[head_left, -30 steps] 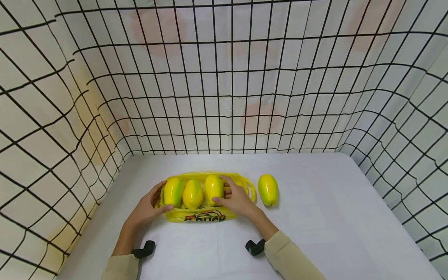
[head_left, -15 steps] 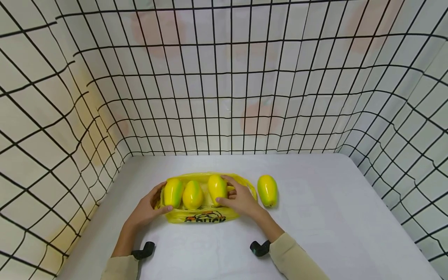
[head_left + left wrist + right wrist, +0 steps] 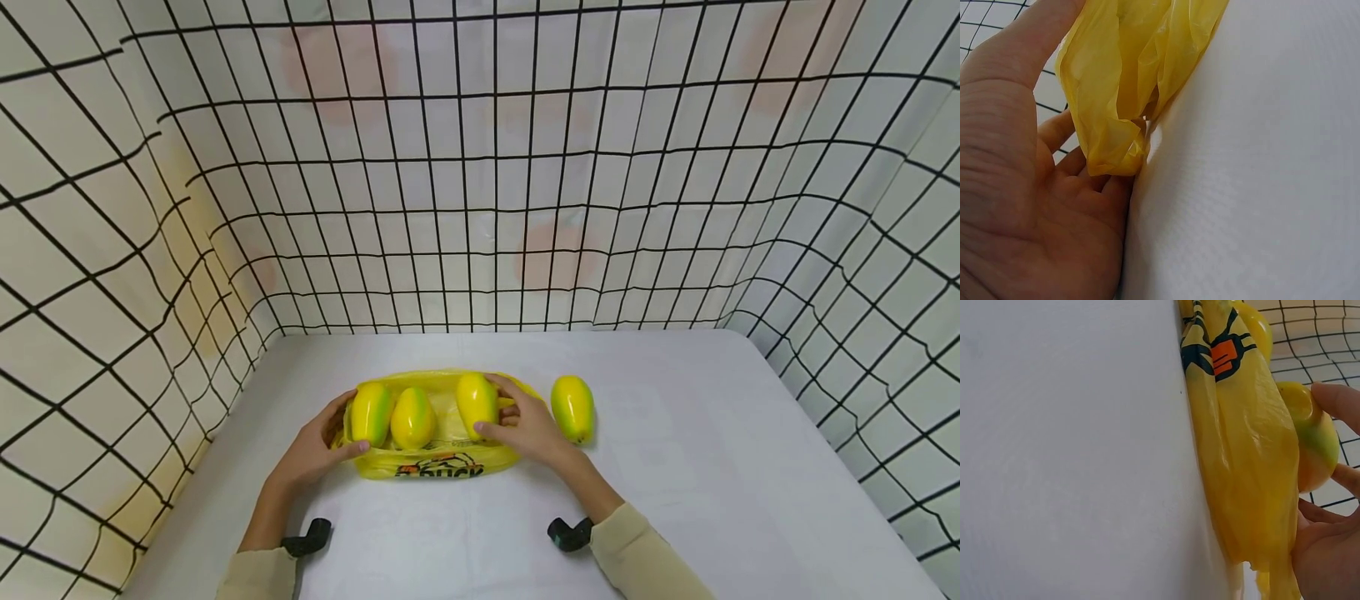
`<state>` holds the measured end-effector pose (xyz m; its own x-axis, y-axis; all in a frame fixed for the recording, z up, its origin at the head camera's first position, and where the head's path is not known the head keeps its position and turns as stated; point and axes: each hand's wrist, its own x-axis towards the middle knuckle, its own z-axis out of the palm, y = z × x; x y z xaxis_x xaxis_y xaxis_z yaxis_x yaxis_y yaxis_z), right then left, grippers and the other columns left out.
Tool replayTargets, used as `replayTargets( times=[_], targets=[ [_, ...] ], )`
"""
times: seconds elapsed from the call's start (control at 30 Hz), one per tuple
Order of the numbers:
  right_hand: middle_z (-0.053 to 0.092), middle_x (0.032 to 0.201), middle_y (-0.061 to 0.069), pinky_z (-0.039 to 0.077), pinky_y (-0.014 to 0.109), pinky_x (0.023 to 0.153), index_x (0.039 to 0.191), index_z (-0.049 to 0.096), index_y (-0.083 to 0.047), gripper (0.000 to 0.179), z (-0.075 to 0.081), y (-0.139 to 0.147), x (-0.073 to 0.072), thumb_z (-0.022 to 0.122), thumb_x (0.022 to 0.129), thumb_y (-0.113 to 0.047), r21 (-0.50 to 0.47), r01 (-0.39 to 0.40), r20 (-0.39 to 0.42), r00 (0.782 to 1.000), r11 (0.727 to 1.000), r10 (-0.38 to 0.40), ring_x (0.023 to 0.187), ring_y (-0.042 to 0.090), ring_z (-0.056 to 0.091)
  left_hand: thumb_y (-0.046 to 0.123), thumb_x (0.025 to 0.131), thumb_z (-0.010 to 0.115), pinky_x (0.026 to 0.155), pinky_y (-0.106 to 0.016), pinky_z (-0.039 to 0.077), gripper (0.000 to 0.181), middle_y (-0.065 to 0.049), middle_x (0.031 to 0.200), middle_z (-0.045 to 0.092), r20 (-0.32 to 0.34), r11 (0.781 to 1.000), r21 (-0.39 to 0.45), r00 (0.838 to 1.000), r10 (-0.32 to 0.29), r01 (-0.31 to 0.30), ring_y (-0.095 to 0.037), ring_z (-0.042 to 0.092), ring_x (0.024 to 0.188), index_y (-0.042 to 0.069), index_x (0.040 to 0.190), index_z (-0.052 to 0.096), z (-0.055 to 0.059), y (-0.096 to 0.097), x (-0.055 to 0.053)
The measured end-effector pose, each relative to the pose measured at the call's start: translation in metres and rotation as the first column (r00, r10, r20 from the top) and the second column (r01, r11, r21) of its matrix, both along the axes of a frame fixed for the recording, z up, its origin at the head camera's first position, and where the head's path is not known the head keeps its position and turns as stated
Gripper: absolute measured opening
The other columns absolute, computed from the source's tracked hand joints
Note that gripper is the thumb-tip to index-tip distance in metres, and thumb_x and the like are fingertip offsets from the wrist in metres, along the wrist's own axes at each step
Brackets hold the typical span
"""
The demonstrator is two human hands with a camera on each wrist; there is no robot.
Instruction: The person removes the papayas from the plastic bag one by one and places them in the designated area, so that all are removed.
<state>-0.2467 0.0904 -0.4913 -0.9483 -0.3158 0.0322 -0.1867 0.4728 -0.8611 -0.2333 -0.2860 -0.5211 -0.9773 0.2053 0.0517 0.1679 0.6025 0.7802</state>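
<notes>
A yellow plastic bag (image 3: 495,457) with a dark printed front lies open on the table, three glossy yellow-green mangoes showing in its mouth. My right hand (image 3: 531,429) grips the rightmost mango (image 3: 476,404) between thumb and fingers; the right wrist view shows this mango (image 3: 1316,444) above the bag's edge. Around the bag's left end, my left hand (image 3: 312,448) holds the plastic, its thumb along the front beside the left mango (image 3: 371,412). Another mango (image 3: 413,418) lies next to that one. The crumpled bag end (image 3: 1107,125) sits between thumb and fingers in the left wrist view.
A fourth yellow-green mango (image 3: 573,408) rests on the white table (image 3: 675,467), to the right of the bag. Black netting (image 3: 495,208) over pale walls encloses the table at the back and both sides. Each wrist wears a black device (image 3: 307,537).
My right hand has moved to the right with the mango it grips, widening the gap to the middle mango. The left hand and the other mangoes stay in place.
</notes>
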Motion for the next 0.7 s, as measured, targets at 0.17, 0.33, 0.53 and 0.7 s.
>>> replayTargets(
  times=[0.17, 0.33, 0.53, 0.7],
  targets=[
    [0.048, 0.139, 0.004, 0.057, 0.032, 0.089, 0.144, 0.036, -0.048, 0.079, 0.004, 0.007, 0.003, 0.077, 0.077, -0.05, -0.056, -0.002, 0.008, 1.0, 0.998, 0.003, 0.107, 0.019, 0.063, 0.047, 0.08, 0.075, 0.114, -0.054, 0.033, 0.088, -0.004, 0.156, 0.035, -0.001, 1.0, 0.01, 1.0, -0.008, 0.008, -0.032, 0.038, 0.141, 0.035, 0.151, 0.025, 0.0, -0.001, 0.001],
    [0.048, 0.14, 0.003, 0.057, 0.033, 0.09, 0.143, 0.035, -0.049, 0.079, 0.012, 0.013, 0.006, 0.078, 0.077, -0.051, -0.055, 0.007, 0.002, 1.0, 0.998, -0.007, 0.109, 0.02, 0.062, 0.046, 0.081, 0.075, 0.114, -0.056, 0.033, 0.088, -0.005, 0.156, 0.034, -0.011, 1.0, 0.009, 1.0, -0.012, 0.012, -0.033, 0.038, 0.141, 0.035, 0.152, 0.024, 0.0, -0.002, 0.001],
    [0.049, 0.142, 0.002, 0.057, 0.035, 0.09, 0.141, 0.035, -0.052, 0.077, 0.021, 0.02, 0.006, 0.077, 0.077, -0.052, -0.023, 0.037, -0.012, 0.999, 0.999, -0.037, 0.11, 0.022, 0.061, 0.047, 0.08, 0.075, 0.114, -0.055, 0.034, 0.088, -0.004, 0.156, 0.034, -0.014, 1.0, 0.007, 1.0, -0.005, 0.005, -0.032, 0.038, 0.141, 0.035, 0.152, 0.024, 0.001, 0.0, 0.002],
    [0.048, 0.142, 0.003, 0.058, 0.035, 0.089, 0.141, 0.036, -0.052, 0.076, 0.023, 0.029, 0.006, 0.076, 0.077, -0.053, -0.028, 0.041, -0.015, 0.999, 0.999, -0.041, 0.111, 0.022, 0.062, 0.046, 0.08, 0.075, 0.113, -0.056, 0.034, 0.089, -0.005, 0.156, 0.035, -0.014, 1.0, 0.014, 1.0, -0.009, 0.009, -0.034, 0.039, 0.14, 0.033, 0.152, 0.025, 0.002, 0.0, 0.003]
  ],
)
